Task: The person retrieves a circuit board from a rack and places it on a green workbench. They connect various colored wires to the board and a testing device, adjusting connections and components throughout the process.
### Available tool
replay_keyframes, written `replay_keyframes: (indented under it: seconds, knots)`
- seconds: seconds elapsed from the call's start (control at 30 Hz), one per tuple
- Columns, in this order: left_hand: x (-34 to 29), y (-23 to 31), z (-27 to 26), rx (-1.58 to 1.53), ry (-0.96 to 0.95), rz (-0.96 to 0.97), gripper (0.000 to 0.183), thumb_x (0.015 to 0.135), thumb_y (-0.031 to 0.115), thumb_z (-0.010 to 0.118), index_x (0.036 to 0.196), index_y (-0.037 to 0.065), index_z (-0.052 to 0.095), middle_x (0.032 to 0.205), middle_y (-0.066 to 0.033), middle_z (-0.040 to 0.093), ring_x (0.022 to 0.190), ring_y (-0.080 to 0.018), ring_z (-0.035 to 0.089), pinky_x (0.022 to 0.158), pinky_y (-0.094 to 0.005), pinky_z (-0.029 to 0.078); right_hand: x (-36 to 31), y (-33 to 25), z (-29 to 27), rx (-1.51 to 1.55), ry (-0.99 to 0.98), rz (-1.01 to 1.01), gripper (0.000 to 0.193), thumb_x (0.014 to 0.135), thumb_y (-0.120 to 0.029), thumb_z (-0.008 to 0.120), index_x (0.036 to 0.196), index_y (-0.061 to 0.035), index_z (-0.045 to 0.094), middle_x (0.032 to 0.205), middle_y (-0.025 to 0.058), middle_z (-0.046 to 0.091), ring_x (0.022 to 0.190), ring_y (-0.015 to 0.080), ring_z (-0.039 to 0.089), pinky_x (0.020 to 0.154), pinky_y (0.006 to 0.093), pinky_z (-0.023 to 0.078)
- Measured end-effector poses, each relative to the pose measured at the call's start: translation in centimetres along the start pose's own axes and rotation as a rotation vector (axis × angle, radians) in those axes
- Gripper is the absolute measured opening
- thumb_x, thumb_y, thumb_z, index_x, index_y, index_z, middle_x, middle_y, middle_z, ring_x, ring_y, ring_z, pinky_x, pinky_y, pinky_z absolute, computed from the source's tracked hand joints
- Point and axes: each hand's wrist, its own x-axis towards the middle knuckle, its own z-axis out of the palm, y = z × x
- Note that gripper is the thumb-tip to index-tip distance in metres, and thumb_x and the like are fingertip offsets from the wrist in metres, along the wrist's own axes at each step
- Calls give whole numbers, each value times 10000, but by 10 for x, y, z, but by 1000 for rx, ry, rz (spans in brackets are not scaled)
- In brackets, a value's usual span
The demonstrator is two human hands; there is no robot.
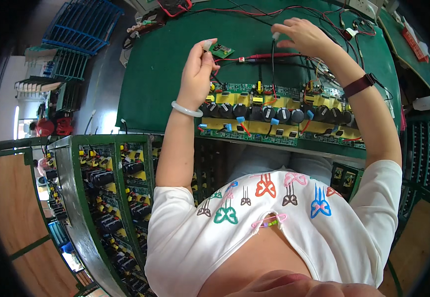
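My left hand is closed in a pinch on a small white connector, with a little green circuit board just beside its fingertips. Further right, my right hand holds another white connector at its fingertips. From that one a black cable runs down to the row of circuit boards on the green table. These boards carry black cylindrical capacitors, yellow parts and blue components. A red probe-like lead lies between my hands and the boards.
The green table has red and black wires along its far side. A green metal rack filled with similar boards stands at the lower left. Blue wire racks are at the far left, and a power socket is at the back right.
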Motion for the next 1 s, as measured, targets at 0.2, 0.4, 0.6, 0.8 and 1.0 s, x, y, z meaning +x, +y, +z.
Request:
replay_keyframes:
  seconds: [0.2,0.4,0.6,0.8,1.0]
  knots:
    - [4,3,13,110,-21,95,307,1078,252,488,1179,12,651,912,1,592,774,-64,506,708,-233,475,10,-11,-7,205,298,105,229,945,-55,575,1173,-41,557,1069,135,634,1014,321,607,918,422,485]
    - [-4,9,17,247,-38,192,203,999,178,617,1077,-3,664,916,-97,628,759,-169,580,665,-299,455,12,-78,-57,684,271,-170,249,831,99,649,1064,14,633,989,121,652,912,256,659,816,351,541]
    - [-8,18,24,333,-47,258,169,962,127,638,1056,-12,655,889,-124,614,727,-256,567,659,-339,453,6,-85,-45,908,273,12,172,853,59,701,1011,6,658,939,71,719,900,172,702,883,301,554]
    - [-10,18,22,380,-67,345,220,989,173,632,1101,-15,656,864,-83,593,712,-166,551,656,-286,453,5,-86,-41,965,295,-9,150,847,8,735,978,7,663,928,75,730,889,173,707,860,306,565]
    - [-12,18,25,369,-47,345,222,989,178,631,1095,-15,656,875,-83,601,727,-170,555,668,-290,455,1,-83,-39,1011,291,-57,140,852,45,721,961,13,640,1002,77,703,955,169,686,904,306,563]
